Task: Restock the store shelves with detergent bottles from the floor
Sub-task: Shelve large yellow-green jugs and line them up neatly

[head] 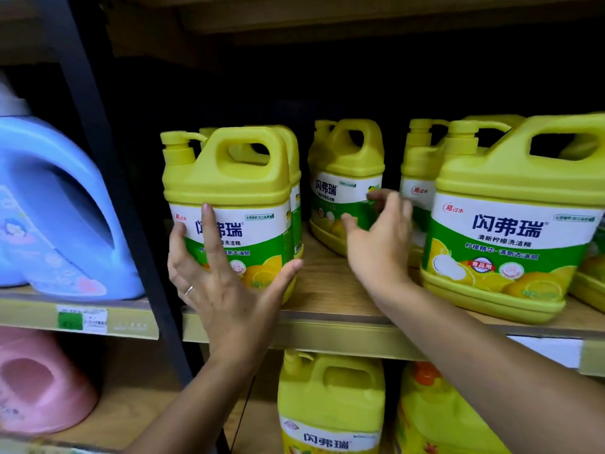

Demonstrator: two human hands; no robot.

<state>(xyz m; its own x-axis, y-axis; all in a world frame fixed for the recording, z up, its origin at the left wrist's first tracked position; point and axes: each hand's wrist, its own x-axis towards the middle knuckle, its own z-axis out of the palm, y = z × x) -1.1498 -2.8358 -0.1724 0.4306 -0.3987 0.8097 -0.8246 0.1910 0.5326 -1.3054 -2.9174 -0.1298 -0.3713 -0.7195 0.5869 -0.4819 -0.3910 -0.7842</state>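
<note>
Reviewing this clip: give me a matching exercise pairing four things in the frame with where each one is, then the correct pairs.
Things:
1. left hand
2. right hand
3. blue jug
4. pink jug

Places:
A. lower shelf, far left
B. spread against the front-left yellow bottle
C. left bay, same shelf level as the yellow bottles
D. reaching to the middle yellow bottle set farther back

Pairs: 1-B, 2-D, 3-C, 4-A

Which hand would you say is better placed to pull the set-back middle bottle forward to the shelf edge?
Right. The right hand is already open at the middle bottle, fingertips at its label; the left hand is spread on the front-left bottle.
</note>
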